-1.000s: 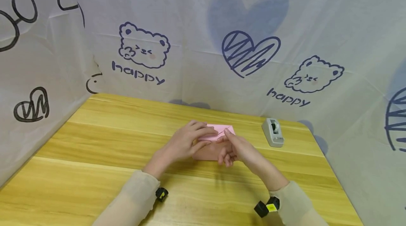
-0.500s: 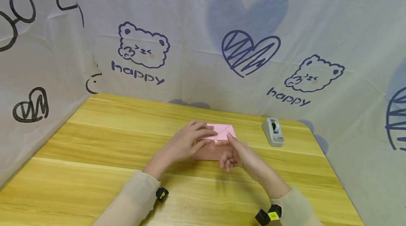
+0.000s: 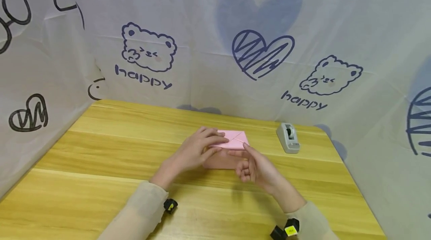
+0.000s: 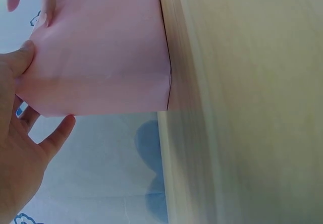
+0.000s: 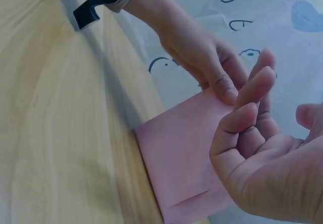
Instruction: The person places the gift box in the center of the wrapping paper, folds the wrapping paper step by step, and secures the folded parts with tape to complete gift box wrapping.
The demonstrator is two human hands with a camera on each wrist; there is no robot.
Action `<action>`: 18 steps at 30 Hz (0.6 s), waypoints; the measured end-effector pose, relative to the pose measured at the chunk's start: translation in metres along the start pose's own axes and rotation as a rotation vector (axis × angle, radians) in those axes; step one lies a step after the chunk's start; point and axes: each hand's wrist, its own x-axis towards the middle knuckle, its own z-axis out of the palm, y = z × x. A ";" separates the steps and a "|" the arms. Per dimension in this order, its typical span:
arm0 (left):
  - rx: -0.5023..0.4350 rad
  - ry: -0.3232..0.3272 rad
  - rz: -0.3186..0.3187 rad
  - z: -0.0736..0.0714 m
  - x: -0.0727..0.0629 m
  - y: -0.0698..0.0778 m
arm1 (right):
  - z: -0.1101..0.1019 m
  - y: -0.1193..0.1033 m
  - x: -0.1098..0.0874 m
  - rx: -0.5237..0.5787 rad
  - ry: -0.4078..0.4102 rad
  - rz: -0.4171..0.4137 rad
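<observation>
A box wrapped in pink paper (image 3: pixel 220 160) stands on the table, its top showing diagonal folds. My left hand (image 3: pixel 193 149) grips its left end, fingers over the top and thumb at the front upper edge. In the left wrist view, the plain front of the pink box (image 4: pixel 108 52) faces the camera. My right hand (image 3: pixel 260 170) is at the box's right front; its extended index finger touches the upper edge. The thumb is raised apart, and the other fingers of the right hand (image 5: pixel 267 168) are bent with nothing visible in them.
A grey tape dispenser (image 3: pixel 288 139) sits at the back right of the wooden table (image 3: pixel 111 150). Behind and beside the table hangs a white cloth (image 3: pixel 202 71) with bear and heart drawings. Black wrist devices (image 3: pixel 170 206) are worn at both sleeves.
My right hand has drawn slightly down and toward me, its thumb moving off the box's top, so more folds show. My left hand keeps its hold. The head view has shifted slightly.
</observation>
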 end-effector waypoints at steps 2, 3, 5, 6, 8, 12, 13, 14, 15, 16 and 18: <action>0.001 0.002 0.004 0.000 0.000 0.000 | 0.001 -0.001 -0.002 -0.034 0.014 0.000; 0.004 0.004 0.007 0.000 0.000 0.000 | 0.000 -0.002 -0.003 -0.056 0.025 -0.001; 0.007 0.004 0.009 0.000 0.000 0.000 | 0.001 -0.002 -0.006 -0.123 0.059 -0.006; 0.006 0.005 0.008 -0.001 0.000 0.000 | 0.001 -0.002 -0.007 -0.170 0.085 -0.012; 0.006 0.006 0.006 -0.001 -0.001 0.000 | 0.001 -0.001 -0.010 -0.274 0.149 -0.054; 0.000 0.014 0.004 -0.002 -0.001 -0.001 | 0.001 -0.002 -0.012 -0.517 0.341 -0.256; 0.001 0.016 0.006 -0.002 0.000 -0.001 | 0.000 -0.003 -0.011 -0.583 0.387 -0.335; 0.002 0.018 0.009 -0.001 0.000 -0.001 | -0.001 -0.004 -0.009 -0.657 0.433 -0.412; 0.002 0.019 0.013 -0.001 0.000 -0.001 | -0.002 -0.004 -0.007 -0.741 0.471 -0.489; 0.005 0.021 0.019 -0.001 0.000 -0.001 | -0.004 -0.005 -0.005 -0.826 0.504 -0.560; 0.011 0.029 0.035 0.001 0.000 -0.002 | -0.009 -0.006 0.002 -0.979 0.532 -0.667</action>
